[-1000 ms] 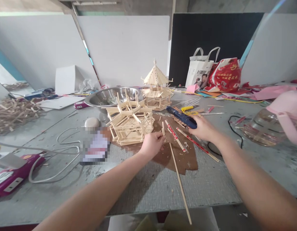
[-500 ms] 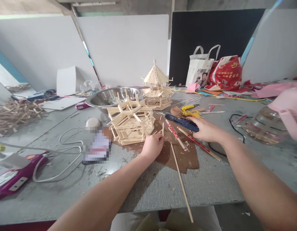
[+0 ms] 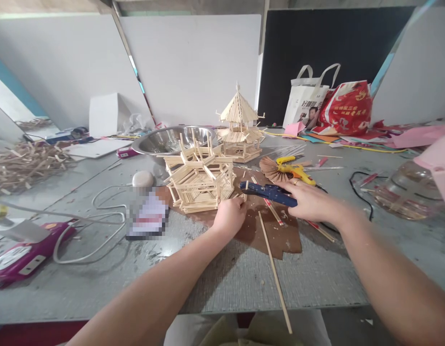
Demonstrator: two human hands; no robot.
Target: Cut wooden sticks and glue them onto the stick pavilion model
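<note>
My left hand [image 3: 229,214] is closed in a pinch on a short wooden stick [image 3: 245,190], held upright just right of the unfinished stick pavilion [image 3: 197,179]. My right hand [image 3: 309,202] grips a dark blue glue gun [image 3: 269,191] whose nozzle points left toward the stick. Both work over a brown mat [image 3: 273,235]. A finished stick pavilion [image 3: 240,126] stands farther back. A long bamboo skewer [image 3: 275,274] lies on the mat and reaches past the table's near edge.
A steel bowl [image 3: 165,140] sits behind the model. A yellow glue gun [image 3: 293,169] and a paper fan lie to the right. Scrap sticks [image 3: 24,163] pile at left, with a purple device [image 3: 24,257] and white cable. Bags [image 3: 347,108] and a clear jug [image 3: 406,190] stand at right.
My right hand has brought the blue glue gun leftward and lower, its nozzle closer to the stick in my left hand. My left hand stayed beside the model. The view shifted slightly.
</note>
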